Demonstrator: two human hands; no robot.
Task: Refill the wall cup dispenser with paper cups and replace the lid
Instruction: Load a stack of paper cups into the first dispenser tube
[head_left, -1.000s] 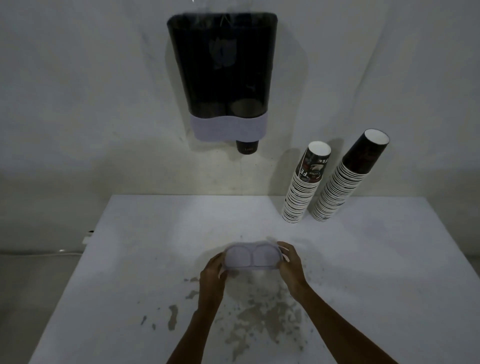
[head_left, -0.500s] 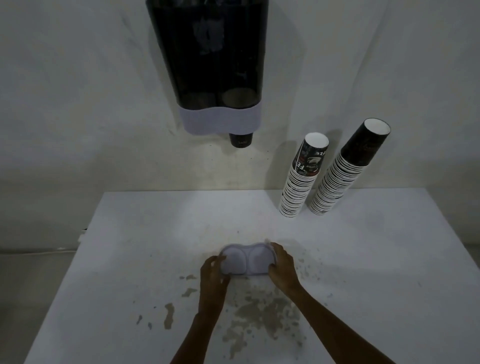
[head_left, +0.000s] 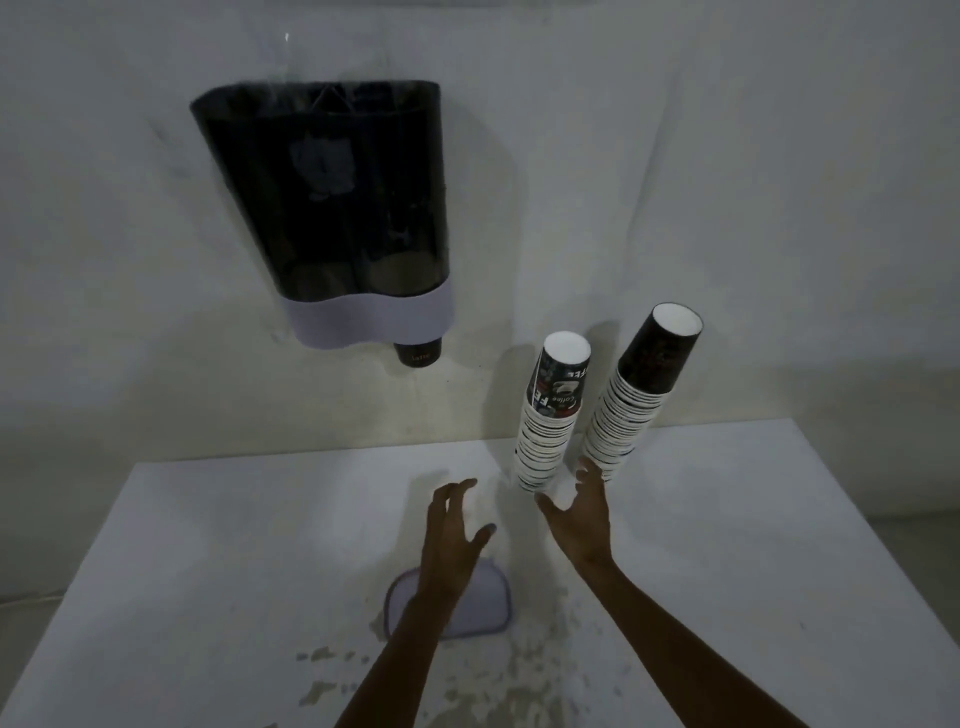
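The dark wall cup dispenser (head_left: 332, 208) with a pale lilac base band hangs open-topped above the table, one cup bottom poking out below. Its lilac lid (head_left: 483, 605) lies flat on the white table (head_left: 234, 571), partly hidden under my left forearm. Two stacks of upturned paper cups lean against the wall: a printed stack (head_left: 550, 415) and a dark-topped stack (head_left: 634, 395). My left hand (head_left: 452, 535) hovers open above the table. My right hand (head_left: 582, 514) is open too, fingers spread just below the base of the two stacks.
Brownish stains and flaked patches (head_left: 467, 686) mark the table's near middle. The table's right edge drops off beyond the stacks. A pale cable (head_left: 21, 603) shows by the wall at far left.
Both hands have let go of the lid, which now lies on the table, and have moved forward and right towards the cup stacks. The camera has tilted up.
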